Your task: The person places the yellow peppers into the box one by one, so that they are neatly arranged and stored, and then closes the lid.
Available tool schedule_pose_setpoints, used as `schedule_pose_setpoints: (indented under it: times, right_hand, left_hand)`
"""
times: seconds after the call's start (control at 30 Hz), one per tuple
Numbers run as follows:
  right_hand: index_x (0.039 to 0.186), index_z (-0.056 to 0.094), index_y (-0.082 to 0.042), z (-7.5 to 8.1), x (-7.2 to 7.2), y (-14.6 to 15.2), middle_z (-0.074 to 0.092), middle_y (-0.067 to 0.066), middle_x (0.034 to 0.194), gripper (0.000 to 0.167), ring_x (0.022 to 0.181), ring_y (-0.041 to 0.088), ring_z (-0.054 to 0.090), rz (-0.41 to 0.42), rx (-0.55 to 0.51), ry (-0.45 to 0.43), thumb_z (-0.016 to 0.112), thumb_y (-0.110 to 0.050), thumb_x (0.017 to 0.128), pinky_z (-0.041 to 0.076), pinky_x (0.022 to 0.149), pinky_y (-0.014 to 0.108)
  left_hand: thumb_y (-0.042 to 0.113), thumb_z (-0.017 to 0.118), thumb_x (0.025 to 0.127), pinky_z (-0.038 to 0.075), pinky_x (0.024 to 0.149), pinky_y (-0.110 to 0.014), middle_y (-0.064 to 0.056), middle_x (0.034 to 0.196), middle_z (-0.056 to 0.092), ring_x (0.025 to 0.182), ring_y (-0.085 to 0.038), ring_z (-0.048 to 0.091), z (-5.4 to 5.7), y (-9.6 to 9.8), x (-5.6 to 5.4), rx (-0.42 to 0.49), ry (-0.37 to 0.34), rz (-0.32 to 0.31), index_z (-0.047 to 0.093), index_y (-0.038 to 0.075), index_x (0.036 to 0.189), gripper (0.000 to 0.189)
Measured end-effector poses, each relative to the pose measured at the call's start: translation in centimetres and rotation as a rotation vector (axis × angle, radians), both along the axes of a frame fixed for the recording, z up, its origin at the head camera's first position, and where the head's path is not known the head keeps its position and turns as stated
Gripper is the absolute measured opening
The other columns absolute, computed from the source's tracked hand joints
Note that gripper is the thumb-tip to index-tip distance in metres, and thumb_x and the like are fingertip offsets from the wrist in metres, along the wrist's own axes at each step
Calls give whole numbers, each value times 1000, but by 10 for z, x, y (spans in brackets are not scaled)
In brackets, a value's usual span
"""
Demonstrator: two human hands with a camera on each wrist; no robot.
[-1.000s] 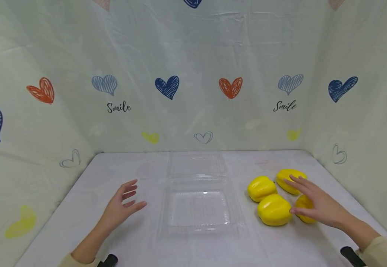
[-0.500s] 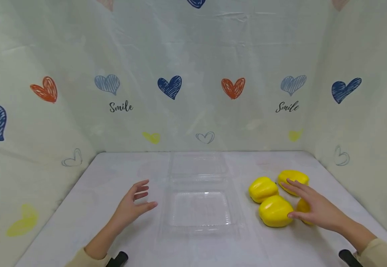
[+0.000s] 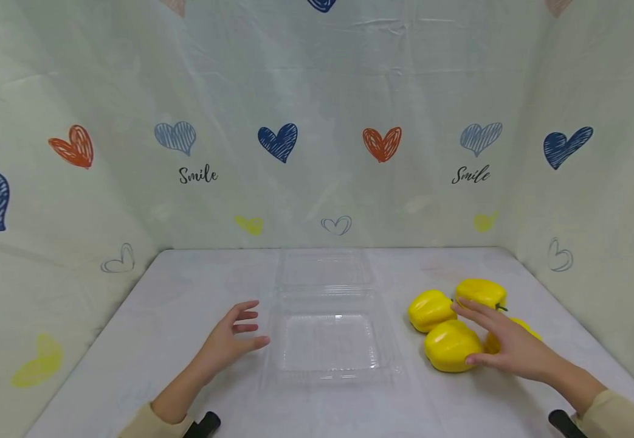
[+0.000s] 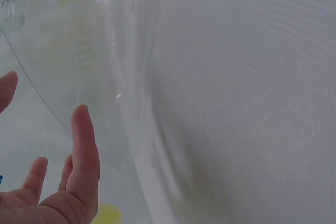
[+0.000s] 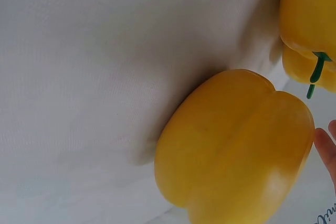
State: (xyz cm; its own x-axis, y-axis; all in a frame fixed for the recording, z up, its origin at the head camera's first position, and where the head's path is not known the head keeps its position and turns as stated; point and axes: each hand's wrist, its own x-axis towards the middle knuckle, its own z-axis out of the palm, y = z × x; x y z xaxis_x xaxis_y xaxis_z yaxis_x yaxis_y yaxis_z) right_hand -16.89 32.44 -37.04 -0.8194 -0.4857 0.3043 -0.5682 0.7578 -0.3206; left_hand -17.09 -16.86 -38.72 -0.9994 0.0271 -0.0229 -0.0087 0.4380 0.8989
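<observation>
Four yellow peppers lie close by the right hand.

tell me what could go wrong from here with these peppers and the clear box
The yellow peppers sit close together, so the right grip could nudge a neighbour while grasping one. The front pepper looks smooth and glossy, so it may slip. The clear container looks thin, so a bump from the nearby left grip might shift it.
</observation>
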Motion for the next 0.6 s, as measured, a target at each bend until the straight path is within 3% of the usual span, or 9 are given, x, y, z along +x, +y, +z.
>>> schedule_pose_setpoints:
  times: [0.1,0.33,0.6]
  right_hand:
    - [138,45,-23,-2,0,0,39,15,140,77,127,9,30,11,1,-8,78,-41,71,37,83,66]
    - [135,48,-22,-5,-1,-3,45,13,135,75,118,25,42,32,25,3,79,-43,70,43,82,62]
    - [132,50,-23,-4,-1,-8,49,7,132,71,115,38,45,40,30,-82,75,-49,71,43,84,62]
  left_hand:
    - [18,82,72,53,79,-40,-14,125,51,107,-29,55,0,4,0,23,-22,3,43,12,135,75]
    - [0,77,73,56,66,-38,-21,121,49,91,-25,59,-2,10,2,193,-63,-40,41,3,135,72]
    - [1,74,76,56,62,-38,-22,115,51,80,-22,61,-6,11,2,235,-89,-90,42,0,133,66]
